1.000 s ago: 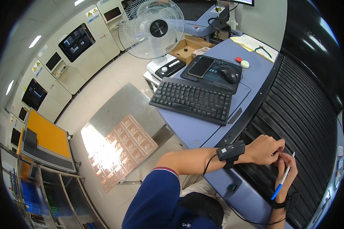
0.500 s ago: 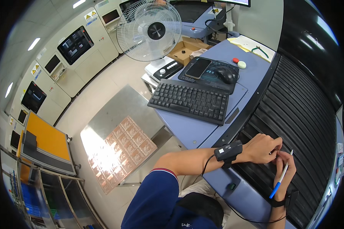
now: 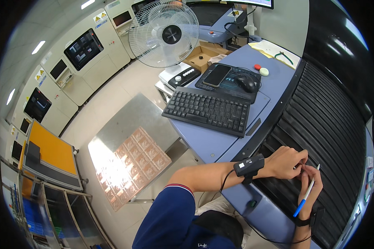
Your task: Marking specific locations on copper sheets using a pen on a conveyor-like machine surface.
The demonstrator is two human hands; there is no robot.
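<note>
Handwork above the ribbed black bed [image 3: 326, 120]

The curled left hand [image 3: 285, 162] meets the right hand [image 3: 316, 182] at the fingertips; whether they pinch anything, I cannot tell. The step seems fine two-handed work; the next move calls for steadiness. The right also holds a white pen [image 3: 308, 191], long axis aslant: tip rightward and away, blue end nearer.

On the blue bench [image 3: 207, 139] lies a black keyboard [image 3: 207, 110], and behind it a dark mat [image 3: 230, 85], which carries a phone [image 3: 217, 75] and a mouse [image 3: 247, 84]. Beside the mat are a red round piece [image 3: 257, 67] and a pale one [image 3: 264, 72]; farther, papers [image 3: 270, 47] with green pliers [image 3: 284, 57]. A clear moulded sheet [image 3: 142, 150] lies on the metal table [image 3: 133, 110].
</note>
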